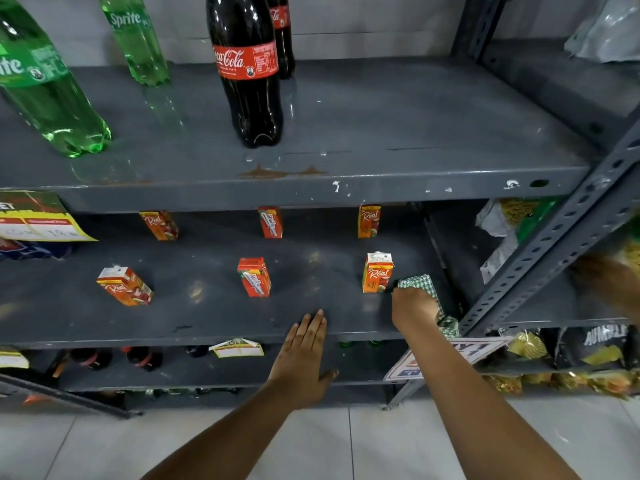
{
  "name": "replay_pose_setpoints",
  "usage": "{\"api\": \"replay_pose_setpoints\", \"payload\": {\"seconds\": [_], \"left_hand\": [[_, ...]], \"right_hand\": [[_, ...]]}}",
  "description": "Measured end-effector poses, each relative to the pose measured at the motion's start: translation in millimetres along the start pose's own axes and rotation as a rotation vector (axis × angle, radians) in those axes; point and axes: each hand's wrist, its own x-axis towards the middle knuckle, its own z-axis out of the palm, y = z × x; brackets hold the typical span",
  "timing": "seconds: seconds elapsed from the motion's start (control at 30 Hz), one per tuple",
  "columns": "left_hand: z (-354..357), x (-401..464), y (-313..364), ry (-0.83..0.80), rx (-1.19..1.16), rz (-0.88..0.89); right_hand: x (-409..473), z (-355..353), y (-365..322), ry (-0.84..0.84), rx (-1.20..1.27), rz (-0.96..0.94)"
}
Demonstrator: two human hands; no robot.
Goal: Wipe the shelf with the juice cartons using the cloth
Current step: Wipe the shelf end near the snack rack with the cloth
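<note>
The grey metal shelf (207,317) in the middle holds several small orange and red juice cartons in two rows. My right hand (412,308) presses a green-and-white checked cloth (417,284) onto the shelf's right end, just right of the front right carton (376,273). Part of the cloth hangs over the front edge. My left hand (304,348) lies flat with fingers together on the shelf's front edge, holding nothing, in front of the front middle carton (254,277). Another carton (124,285) stands at the front left.
The shelf above carries green Sprite bottles (52,98) and Coca-Cola bottles (247,74). A slotted upright post (540,258) stands right of the cloth. Snack packets (588,351) fill the right-hand rack. Dark bottles (142,358) sit on the shelf below. Price tags (239,348) hang from shelf edges.
</note>
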Motion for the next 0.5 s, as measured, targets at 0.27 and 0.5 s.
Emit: {"api": "replay_pose_setpoints", "payload": {"seconds": [0.27,0.5], "left_hand": [[-2,7,-14,0.017,0.044,0.030],[-1,-5,-22,0.081,0.041,0.005]], "right_hand": [[-29,40,-2,0.152,0.149,0.049],[-39,85,21,0.373,0.309,-0.079]]}}
